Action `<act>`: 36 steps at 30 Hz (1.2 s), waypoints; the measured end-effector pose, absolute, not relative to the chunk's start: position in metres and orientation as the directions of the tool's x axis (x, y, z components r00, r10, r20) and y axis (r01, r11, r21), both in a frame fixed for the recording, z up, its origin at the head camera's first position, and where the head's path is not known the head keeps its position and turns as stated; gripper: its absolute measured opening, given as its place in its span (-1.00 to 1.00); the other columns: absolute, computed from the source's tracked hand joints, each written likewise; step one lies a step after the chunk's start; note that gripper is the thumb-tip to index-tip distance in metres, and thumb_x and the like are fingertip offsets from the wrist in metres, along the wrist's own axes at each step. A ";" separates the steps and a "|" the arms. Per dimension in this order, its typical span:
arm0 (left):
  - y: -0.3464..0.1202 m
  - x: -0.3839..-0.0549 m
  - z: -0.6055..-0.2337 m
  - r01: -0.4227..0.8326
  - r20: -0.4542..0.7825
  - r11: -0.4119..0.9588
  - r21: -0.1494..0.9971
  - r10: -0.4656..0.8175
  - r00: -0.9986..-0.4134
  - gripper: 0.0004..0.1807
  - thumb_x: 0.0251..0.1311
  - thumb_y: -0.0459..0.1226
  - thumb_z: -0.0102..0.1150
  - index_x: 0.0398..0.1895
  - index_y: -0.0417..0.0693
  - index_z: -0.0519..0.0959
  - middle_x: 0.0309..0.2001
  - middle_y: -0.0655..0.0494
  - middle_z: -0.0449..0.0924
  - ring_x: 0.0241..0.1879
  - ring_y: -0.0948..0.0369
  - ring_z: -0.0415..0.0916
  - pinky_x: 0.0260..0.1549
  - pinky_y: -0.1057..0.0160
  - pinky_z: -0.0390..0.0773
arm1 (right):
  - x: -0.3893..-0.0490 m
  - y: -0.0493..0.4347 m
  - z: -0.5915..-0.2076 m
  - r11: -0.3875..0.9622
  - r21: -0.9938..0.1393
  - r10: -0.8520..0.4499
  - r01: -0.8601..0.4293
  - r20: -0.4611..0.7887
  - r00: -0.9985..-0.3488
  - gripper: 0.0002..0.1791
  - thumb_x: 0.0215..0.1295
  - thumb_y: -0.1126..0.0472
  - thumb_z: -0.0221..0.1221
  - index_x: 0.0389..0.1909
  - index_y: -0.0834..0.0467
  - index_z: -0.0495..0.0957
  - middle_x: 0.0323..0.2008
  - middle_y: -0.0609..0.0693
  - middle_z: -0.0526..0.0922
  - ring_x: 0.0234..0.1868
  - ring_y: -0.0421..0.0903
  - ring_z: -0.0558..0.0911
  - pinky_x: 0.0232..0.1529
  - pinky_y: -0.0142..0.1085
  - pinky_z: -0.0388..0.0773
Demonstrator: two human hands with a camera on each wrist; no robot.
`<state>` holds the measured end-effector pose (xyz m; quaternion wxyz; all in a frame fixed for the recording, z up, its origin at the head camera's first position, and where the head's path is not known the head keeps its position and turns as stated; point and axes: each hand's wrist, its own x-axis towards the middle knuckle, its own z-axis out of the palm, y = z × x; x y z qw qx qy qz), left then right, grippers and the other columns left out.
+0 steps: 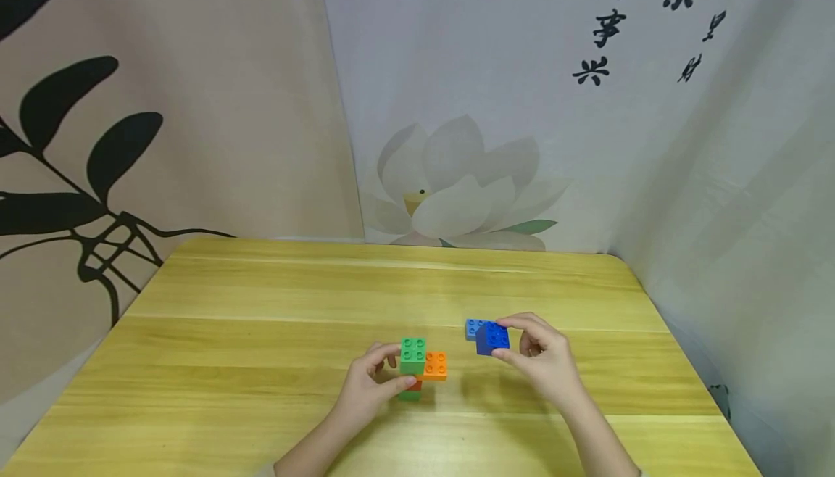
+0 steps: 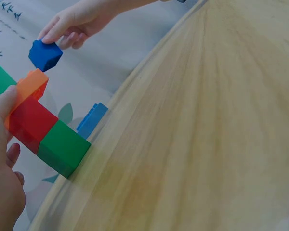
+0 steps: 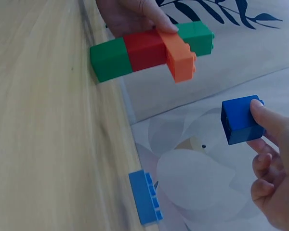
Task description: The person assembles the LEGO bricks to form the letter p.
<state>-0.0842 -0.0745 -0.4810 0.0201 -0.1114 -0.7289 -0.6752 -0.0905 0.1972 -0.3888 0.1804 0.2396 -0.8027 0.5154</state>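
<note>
The left hand (image 1: 367, 384) pinches an upright toy-brick tower (image 1: 414, 363) on the desk (image 1: 228, 361); to its right, the right hand (image 1: 548, 362) grips a dark-blue brick (image 1: 491, 339) in the air. A lighter-blue brick (image 1: 472, 328) lies farther off. This looks like a building step; joining calls for aligning studs while steadying the tower.

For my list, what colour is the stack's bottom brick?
The bottom brick is green; best view, left wrist.
</note>
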 end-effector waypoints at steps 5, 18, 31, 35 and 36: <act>-0.075 -0.084 -0.481 0.188 0.178 0.062 0.980 0.139 -0.974 -0.56 -0.09 -0.39 0.46 -0.05 -0.06 0.64 -0.35 0.07 0.39 -0.26 0.11 0.25 -0.41 0.40 0.34 | -0.088 0.190 -0.385 0.337 -0.738 -0.212 -0.585 0.545 -0.811 -0.58 -0.17 0.58 0.40 -0.19 0.33 0.62 -0.30 0.10 0.59 -0.64 -0.19 0.25 -0.69 -0.30 0.18; -0.074 -0.084 -0.483 0.200 0.190 0.070 0.977 0.129 -0.973 -0.56 -0.11 -0.39 0.48 -0.08 0.04 0.66 -0.36 0.10 0.41 -0.29 0.08 0.21 -0.34 0.27 0.24 | -0.084 0.174 -0.379 0.274 -0.747 -0.248 -0.606 0.554 -0.795 -0.58 -0.19 0.59 0.40 -0.19 0.36 0.61 -0.28 0.13 0.61 -0.63 -0.16 0.26 -0.68 -0.33 0.17; -0.073 -0.085 -0.482 0.198 0.189 0.075 0.977 0.115 -0.975 -0.56 -0.12 -0.40 0.48 -0.08 0.04 0.66 -0.37 0.10 0.42 -0.31 0.08 0.22 -0.37 0.29 0.25 | -0.083 0.162 -0.382 0.237 -0.747 -0.285 -0.622 0.558 -0.779 -0.58 -0.20 0.59 0.41 -0.21 0.38 0.61 -0.27 0.18 0.61 -0.64 -0.05 0.27 -0.68 -0.35 0.17; -0.073 -0.085 -0.482 0.203 0.193 0.081 0.976 0.114 -0.975 -0.57 -0.11 -0.38 0.48 -0.08 0.06 0.66 -0.37 0.10 0.43 -0.31 0.06 0.23 -0.37 0.28 0.24 | -0.083 0.160 -0.384 0.237 -0.750 -0.294 -0.618 0.551 -0.781 -0.58 -0.21 0.58 0.42 -0.22 0.37 0.61 -0.26 0.18 0.62 -0.64 -0.03 0.29 -0.67 -0.37 0.19; -0.073 -0.085 -0.482 0.202 0.193 0.082 0.976 0.114 -0.975 -0.57 -0.11 -0.38 0.48 -0.08 0.06 0.66 -0.37 0.10 0.43 -0.31 0.06 0.23 -0.37 0.28 0.24 | -0.083 0.160 -0.385 0.237 -0.750 -0.296 -0.617 0.549 -0.782 -0.58 -0.21 0.57 0.42 -0.21 0.36 0.61 -0.26 0.18 0.62 -0.64 -0.03 0.29 -0.67 -0.38 0.20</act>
